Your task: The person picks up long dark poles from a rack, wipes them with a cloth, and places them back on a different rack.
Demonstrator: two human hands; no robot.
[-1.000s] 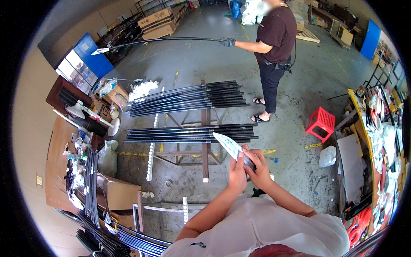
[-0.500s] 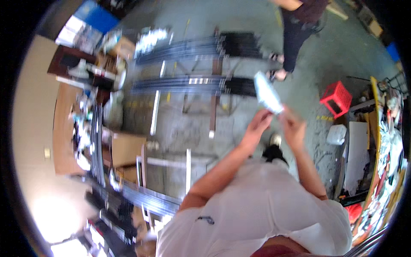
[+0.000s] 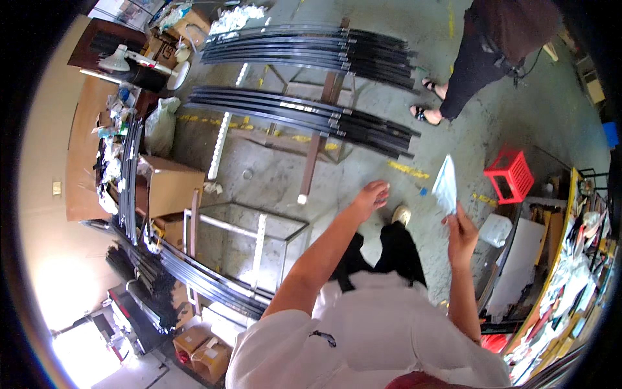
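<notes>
My right hand [image 3: 462,232] is closed on the lower end of a thin, pale blue cloth-like piece [image 3: 445,186], which sticks up from the fingers and narrows to a tip. Whether it is fabric or plastic I cannot make out. Off to the left, well apart from it, my left hand [image 3: 372,197] hovers over the floor with loosely curled fingers and nothing visible in them. Beyond that hand, long black metal strips [image 3: 311,117] lie in two groups across a rack [image 3: 313,170].
At the upper right stands another person [image 3: 470,71] in dark clothes and sandals. A red plastic crate [image 3: 512,174] and a white jug [image 3: 495,230] sit right of me, by a cluttered yellow-edged shelf [image 3: 551,279]. Cardboard boxes [image 3: 172,188] and a metal frame [image 3: 259,240] are left.
My hands have moved apart: the left went left, the right moved down and rightward with the pale blue piece. The view has shifted, and the other person appears farther right.
</notes>
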